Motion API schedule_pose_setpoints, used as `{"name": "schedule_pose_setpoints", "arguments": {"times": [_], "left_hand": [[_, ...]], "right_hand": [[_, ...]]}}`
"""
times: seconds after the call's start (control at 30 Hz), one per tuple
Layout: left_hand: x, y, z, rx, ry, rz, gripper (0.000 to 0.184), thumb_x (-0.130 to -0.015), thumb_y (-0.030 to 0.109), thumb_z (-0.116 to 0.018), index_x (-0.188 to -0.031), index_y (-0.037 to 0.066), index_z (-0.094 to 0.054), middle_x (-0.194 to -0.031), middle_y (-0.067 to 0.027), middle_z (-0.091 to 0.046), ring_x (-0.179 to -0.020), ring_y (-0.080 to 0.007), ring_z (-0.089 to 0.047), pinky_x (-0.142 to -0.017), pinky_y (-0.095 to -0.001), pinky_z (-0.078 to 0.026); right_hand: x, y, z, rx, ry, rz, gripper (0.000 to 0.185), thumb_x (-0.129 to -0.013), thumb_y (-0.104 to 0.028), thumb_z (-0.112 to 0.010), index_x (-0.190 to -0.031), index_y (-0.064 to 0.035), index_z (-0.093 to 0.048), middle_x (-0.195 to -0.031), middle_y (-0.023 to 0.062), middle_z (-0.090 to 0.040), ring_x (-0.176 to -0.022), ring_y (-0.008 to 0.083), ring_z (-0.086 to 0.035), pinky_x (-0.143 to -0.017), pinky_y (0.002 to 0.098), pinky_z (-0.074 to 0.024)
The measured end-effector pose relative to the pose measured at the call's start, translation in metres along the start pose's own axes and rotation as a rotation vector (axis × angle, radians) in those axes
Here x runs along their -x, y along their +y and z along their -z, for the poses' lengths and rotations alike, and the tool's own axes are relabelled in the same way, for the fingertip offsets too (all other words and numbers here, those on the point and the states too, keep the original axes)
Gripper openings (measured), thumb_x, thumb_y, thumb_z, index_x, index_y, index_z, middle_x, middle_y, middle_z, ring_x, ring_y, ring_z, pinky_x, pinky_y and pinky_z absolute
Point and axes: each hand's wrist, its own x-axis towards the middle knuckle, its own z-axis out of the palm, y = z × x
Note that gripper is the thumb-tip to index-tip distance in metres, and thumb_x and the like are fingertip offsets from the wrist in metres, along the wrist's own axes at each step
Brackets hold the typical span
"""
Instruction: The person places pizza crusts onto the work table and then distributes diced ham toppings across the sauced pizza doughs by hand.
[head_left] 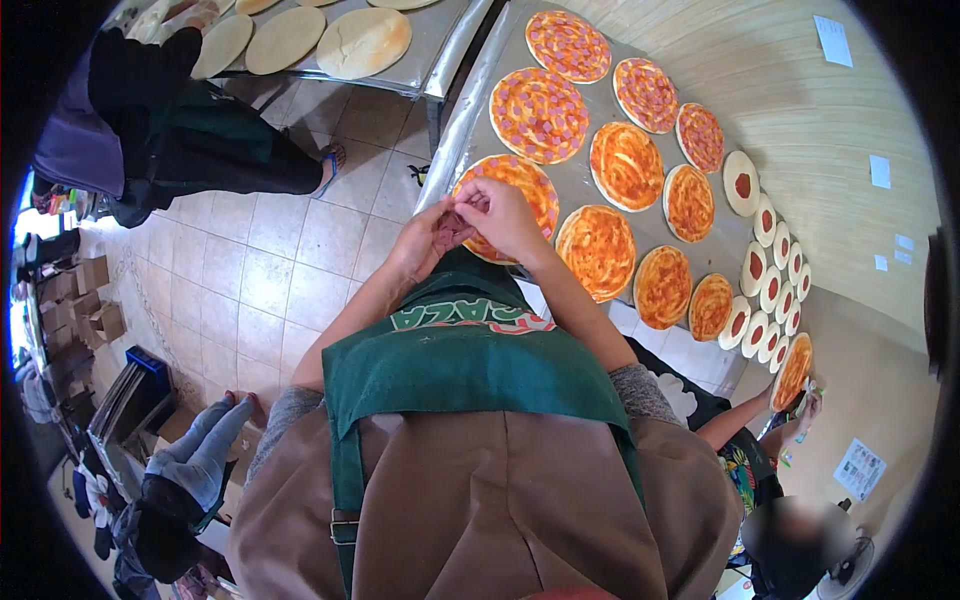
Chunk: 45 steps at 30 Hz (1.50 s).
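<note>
My left hand [428, 240] is cupped palm up around small pieces of pinkish meat [452, 232], close to the table's front edge. Over it, my right hand [497, 218] pinches its fingers together at the meat; what lies between the fingertips is too small to make out. Both hands are above the near side of a pizza base [528, 190] with red sauce and some meat pieces along its rim. Beyond it lie pizzas covered with meat pieces [540, 115]. To the right are pizza bases [595, 252] with sauce only.
Small bases with a red spot [770, 290] fill the table's far right end. A co-worker at the right holds a sauced base [792, 372]. Another co-worker [200, 140] stands at the upper left beside a table with plain bases [364, 44]. A person in jeans [205, 450] is at the lower left.
</note>
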Motion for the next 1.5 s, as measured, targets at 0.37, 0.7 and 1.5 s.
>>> {"name": "schedule_pose_setpoints", "arguments": {"times": [0.37,0.7,1.5], "left_hand": [[0.003,0.003,0.001,-0.143,0.114,0.007,0.023,-0.095,0.020,-0.058,-0.109,0.003,-0.062,-0.097,-0.0024,-0.065,-0.087,-0.0090,-0.061,-0.083,-0.0237,-0.052],[0.007,0.008,0.001,-0.104,0.156,-0.014,0.021,-0.094,0.019,-0.060,-0.106,0.003,-0.062,-0.094,-0.0026,-0.065,-0.085,-0.0088,-0.061,-0.083,-0.0221,-0.052],[0.009,0.012,0.016,-0.099,0.227,-0.031,0.021,-0.093,0.019,-0.061,-0.106,0.003,-0.063,-0.093,-0.0024,-0.065,-0.082,-0.0087,-0.062,-0.079,-0.0223,-0.052]], "right_hand": [[-0.005,0.038,0.043,0.025,0.178,-0.087,0.010,-0.078,-0.008,-0.066,-0.084,-0.0005,-0.068,-0.073,0.0081,-0.069,-0.068,0.0147,-0.065,-0.061,0.0287,-0.0489],[-0.052,0.124,0.069,0.342,0.531,-0.434,0.023,-0.072,-0.025,-0.075,-0.087,-0.0068,-0.074,-0.081,0.0082,-0.071,-0.076,0.0221,-0.067,-0.070,0.0321,-0.0505],[-0.068,0.177,0.118,-0.459,0.858,-0.577,0.036,-0.087,-0.030,-0.063,-0.107,-0.0013,-0.061,-0.092,0.0078,-0.065,-0.075,0.0157,-0.062,-0.064,0.0272,-0.0474]]}}
